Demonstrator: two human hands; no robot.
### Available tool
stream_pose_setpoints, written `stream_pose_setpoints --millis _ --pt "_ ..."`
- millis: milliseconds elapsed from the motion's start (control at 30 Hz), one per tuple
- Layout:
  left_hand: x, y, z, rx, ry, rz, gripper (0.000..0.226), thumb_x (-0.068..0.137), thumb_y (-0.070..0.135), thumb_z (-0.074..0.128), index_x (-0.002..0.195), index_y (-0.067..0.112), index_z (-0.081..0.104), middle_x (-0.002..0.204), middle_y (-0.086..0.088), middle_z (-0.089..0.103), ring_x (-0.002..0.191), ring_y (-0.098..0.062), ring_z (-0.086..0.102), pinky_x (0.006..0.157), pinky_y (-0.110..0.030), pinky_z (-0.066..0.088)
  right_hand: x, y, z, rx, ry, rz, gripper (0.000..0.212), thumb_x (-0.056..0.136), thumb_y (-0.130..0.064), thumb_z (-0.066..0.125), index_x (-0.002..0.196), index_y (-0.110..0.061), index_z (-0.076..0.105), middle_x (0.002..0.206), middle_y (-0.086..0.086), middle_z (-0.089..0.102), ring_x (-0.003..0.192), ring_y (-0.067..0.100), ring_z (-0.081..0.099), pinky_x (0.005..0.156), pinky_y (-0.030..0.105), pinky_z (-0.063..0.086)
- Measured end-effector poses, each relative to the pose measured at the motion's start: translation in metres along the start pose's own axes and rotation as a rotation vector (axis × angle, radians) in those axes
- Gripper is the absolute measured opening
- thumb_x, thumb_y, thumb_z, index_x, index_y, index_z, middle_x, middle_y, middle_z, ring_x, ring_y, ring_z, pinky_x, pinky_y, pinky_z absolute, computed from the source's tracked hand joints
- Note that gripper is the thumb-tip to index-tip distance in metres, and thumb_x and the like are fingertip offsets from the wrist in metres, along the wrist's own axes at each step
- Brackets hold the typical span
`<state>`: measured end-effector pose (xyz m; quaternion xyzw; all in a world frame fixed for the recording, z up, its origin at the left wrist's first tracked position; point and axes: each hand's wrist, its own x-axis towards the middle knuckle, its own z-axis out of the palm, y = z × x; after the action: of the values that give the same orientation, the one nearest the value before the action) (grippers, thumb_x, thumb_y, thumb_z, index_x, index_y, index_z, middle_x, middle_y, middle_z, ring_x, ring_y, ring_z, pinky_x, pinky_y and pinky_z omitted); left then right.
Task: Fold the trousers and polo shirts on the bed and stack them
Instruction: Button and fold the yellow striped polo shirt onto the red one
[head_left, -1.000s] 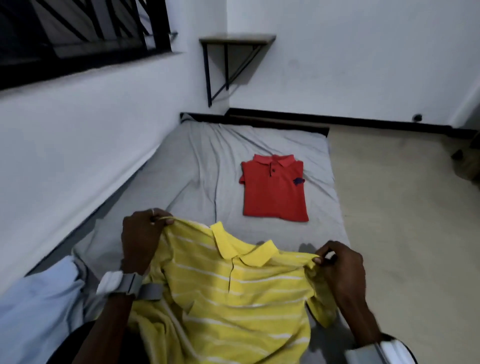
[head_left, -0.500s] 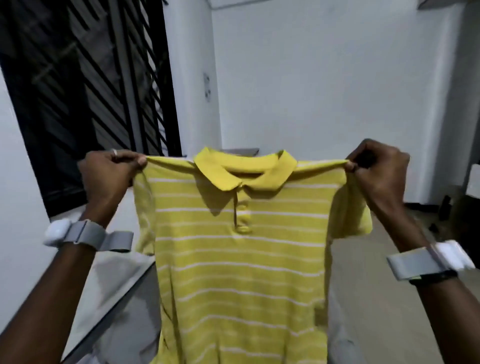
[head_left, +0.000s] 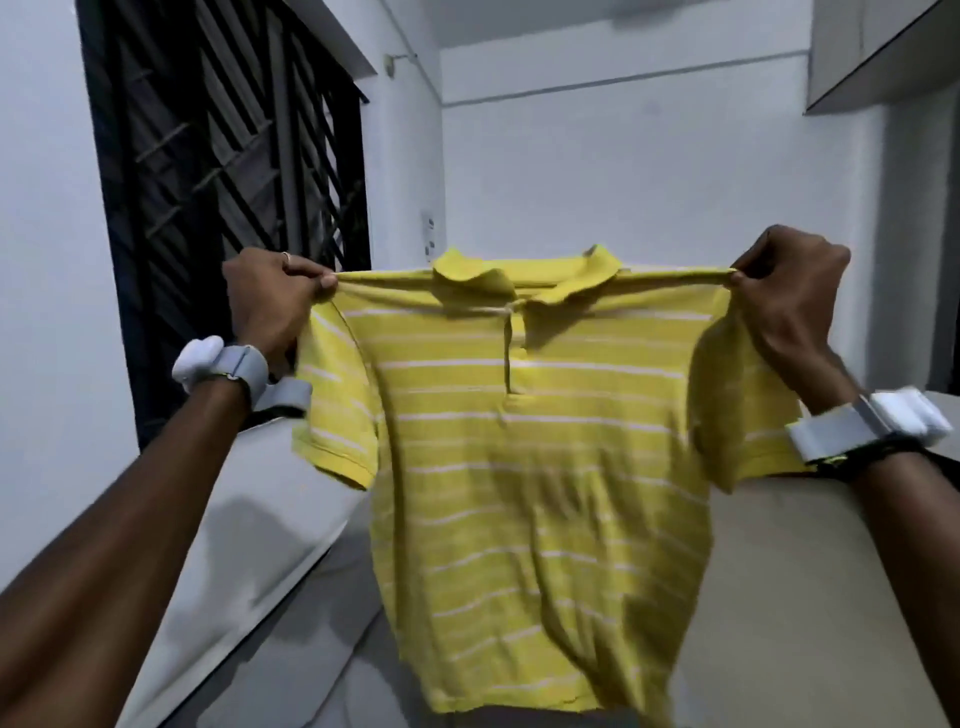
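1. Polo shirt (head_left: 519, 467), yellow with thin white stripes, hangs in the air straight ahead of me. Its front faces me, with the collar at the top and the hem at the bottom.
2. Its shoulder line is stretched taut and roughly level between my two hands, and both short sleeves droop at the sides.
3. My left hand (head_left: 275, 296) pinches one shoulder of the shirt between thumb and curled fingers. A ring (head_left: 285, 255) shows on one finger.
4. My right hand (head_left: 789, 301) pinches the other shoulder the same way, knuckles bunched over the fabric.
5. Each wrist carries a grey strap with a white device: the left wristband (head_left: 223, 364) and the right wristband (head_left: 862, 426).
6. A black window grille (head_left: 223, 182) stands behind my left hand, and a white wall (head_left: 623, 182) is behind the collar.
7. A shelf (head_left: 883, 57) juts out at the upper right.
8. Beige floor (head_left: 810, 582) lies under my right forearm.
9. The view is blurred around the hem, so I cannot tell whether it touches anything.
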<state>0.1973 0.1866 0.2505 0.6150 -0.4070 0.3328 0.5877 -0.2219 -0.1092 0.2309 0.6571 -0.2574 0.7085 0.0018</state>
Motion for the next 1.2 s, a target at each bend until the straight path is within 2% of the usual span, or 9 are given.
stream_pose_setpoints --millis 200,333,500,567,733,900,1067,1100,1200 --pt "-0.001 0.002 0.001 0.105 -0.022 -0.042 0.021 0.075 0.048 0.081 0.091 0.035 0.083 0.081 0.008 0.078 0.079 -0.016 0.073 0.073 -0.042 0.064 0.005 0.004 0.001 0.009 -0.010 -0.008 0.013 0.067 0.007 0.062 0.073 -0.004 0.066 0.072 0.006 0.067 0.069 0.028 0.064 0.066 0.014 0.042" --pt "-0.003 0.006 0.003 0.156 0.038 0.033 0.018 0.082 0.044 0.077 0.097 0.035 0.081 0.088 0.006 0.079 0.083 -0.016 0.073 0.075 -0.039 0.062 -0.009 -0.005 -0.003 0.150 -0.048 -0.024 0.028 0.069 0.013 0.062 0.071 -0.015 0.062 0.069 0.009 0.066 0.064 0.019 0.060 0.061 0.031 0.045" --pt "-0.007 0.026 0.034 -0.257 -0.183 -0.063 0.014 0.098 0.003 0.064 0.092 0.013 0.072 0.082 0.000 0.074 0.072 -0.009 0.073 0.068 -0.029 0.060 -0.024 -0.061 0.007 0.540 -0.451 -0.193 0.016 0.075 0.007 0.068 0.079 -0.008 0.069 0.086 0.015 0.071 0.082 0.025 0.071 0.066 0.036 0.052" --pt "-0.017 0.043 0.056 -0.462 -0.364 -0.076 0.017 0.100 -0.001 0.060 0.092 0.010 0.070 0.091 -0.001 0.077 0.080 -0.017 0.071 0.073 -0.030 0.056 -0.035 -0.088 0.025 0.587 -0.530 -0.301 0.008 0.072 -0.005 0.074 0.080 -0.008 0.072 0.104 0.011 0.070 0.098 0.027 0.071 0.066 0.033 0.055" --pt "-0.043 0.094 0.091 -0.688 -0.591 -0.029 0.010 0.101 0.004 0.063 0.094 0.005 0.069 0.105 -0.013 0.073 0.083 -0.020 0.068 0.075 -0.029 0.059 -0.058 -0.131 0.079 0.636 -0.611 -0.295 0.032 0.065 0.018 0.078 0.079 -0.011 0.076 0.134 0.001 0.062 0.113 0.018 0.068 0.074 0.040 0.061" --pt "-0.053 0.097 0.105 -0.510 -0.680 -0.095 0.023 0.088 0.001 0.074 0.100 0.019 0.065 0.104 -0.008 0.075 0.085 -0.017 0.073 0.072 -0.038 0.058 -0.066 -0.138 0.103 0.576 -0.560 -0.172 0.030 0.056 0.000 0.090 0.075 -0.020 0.080 0.092 -0.001 0.075 0.092 0.017 0.071 0.078 0.039 0.056" --pt "-0.057 0.093 0.080 0.108 -0.036 0.105 0.010 0.098 0.024 0.067 0.091 0.019 0.061 0.100 -0.004 0.068 0.077 -0.022 0.063 0.069 -0.035 0.048 -0.070 -0.126 0.108 0.359 -0.528 -0.032 0.017 0.066 -0.007 0.093 0.074 -0.017 0.083 0.076 -0.006 0.078 0.072 0.001 0.069 0.071 0.014 0.049" --pt "-0.054 0.091 0.072 0.070 -0.086 0.065 0.020 0.100 0.031 0.063 0.085 0.019 0.067 0.090 -0.002 0.072 0.071 -0.020 0.063 0.065 -0.031 0.047 -0.071 -0.124 0.108 0.343 -0.531 -0.003 0.015 0.067 -0.007 0.093 0.074 -0.016 0.083 0.074 -0.006 0.077 0.069 -0.002 0.068 0.068 0.010 0.047" --pt "-0.068 0.099 0.066 -0.276 -0.666 -0.261 0.054 0.105 0.048 0.055 0.077 0.008 0.079 0.073 -0.009 0.077 0.058 -0.019 0.068 0.054 -0.021 0.049 -0.076 -0.123 0.107 0.311 -0.539 0.029 0.011 0.069 -0.010 0.092 0.074 -0.016 0.084 0.069 -0.007 0.076 0.062 -0.007 0.064 0.062 0.005 0.042"
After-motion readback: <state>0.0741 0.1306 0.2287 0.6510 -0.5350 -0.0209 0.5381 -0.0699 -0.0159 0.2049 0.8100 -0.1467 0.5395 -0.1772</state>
